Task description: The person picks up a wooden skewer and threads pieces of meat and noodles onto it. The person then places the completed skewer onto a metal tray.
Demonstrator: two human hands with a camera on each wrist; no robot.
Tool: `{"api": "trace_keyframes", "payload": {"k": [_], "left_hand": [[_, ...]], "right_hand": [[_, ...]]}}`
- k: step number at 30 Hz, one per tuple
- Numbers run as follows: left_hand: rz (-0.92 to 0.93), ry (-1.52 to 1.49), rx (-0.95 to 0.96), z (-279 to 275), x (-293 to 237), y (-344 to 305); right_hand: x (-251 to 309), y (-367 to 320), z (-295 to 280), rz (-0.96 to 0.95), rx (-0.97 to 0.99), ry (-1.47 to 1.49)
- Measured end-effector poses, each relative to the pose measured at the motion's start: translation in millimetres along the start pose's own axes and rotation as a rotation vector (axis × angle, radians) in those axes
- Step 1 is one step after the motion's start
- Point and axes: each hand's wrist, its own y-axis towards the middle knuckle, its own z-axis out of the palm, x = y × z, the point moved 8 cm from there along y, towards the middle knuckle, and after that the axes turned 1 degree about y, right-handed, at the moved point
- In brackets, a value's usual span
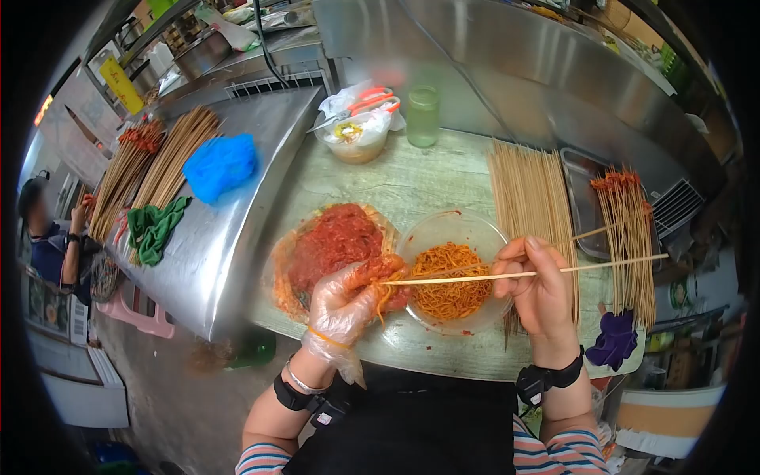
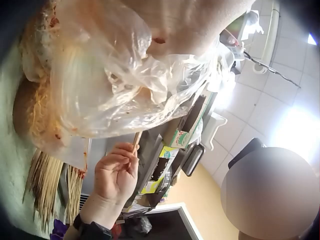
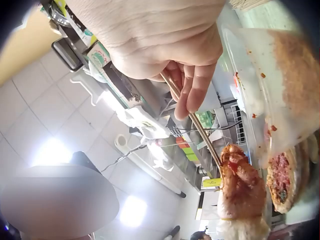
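Likely street-food stall, steel counter (image 1: 237, 198), skewer piles (image 1: 530, 198)

Blue bag (image 1: 220, 165), green cloth (image 1: 157, 224), scissors (image 1: 360, 105)

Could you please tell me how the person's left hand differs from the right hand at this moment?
The left hand wears a clear plastic glove smeared with red sauce; the right hand is bare and clean. The left hand pinches orange shreds at the tip of the skewer; the right hand pinches it farther back. Both wear a black wrist strap.
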Motion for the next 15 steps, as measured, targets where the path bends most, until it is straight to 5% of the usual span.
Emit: {"api": "trace_keyframes", "payload": {"k": [13, 15], "left_hand": [[-0.151, -0.631, 0.012, 7, -8, -1], [-0.070, -0.316, 0.010, 4, -11, 0]], "right_hand": [[7, -22, 17, -0.225, -0.051, -0.265], [6, -22, 17, -0.224, -0.056, -0.260]]}}
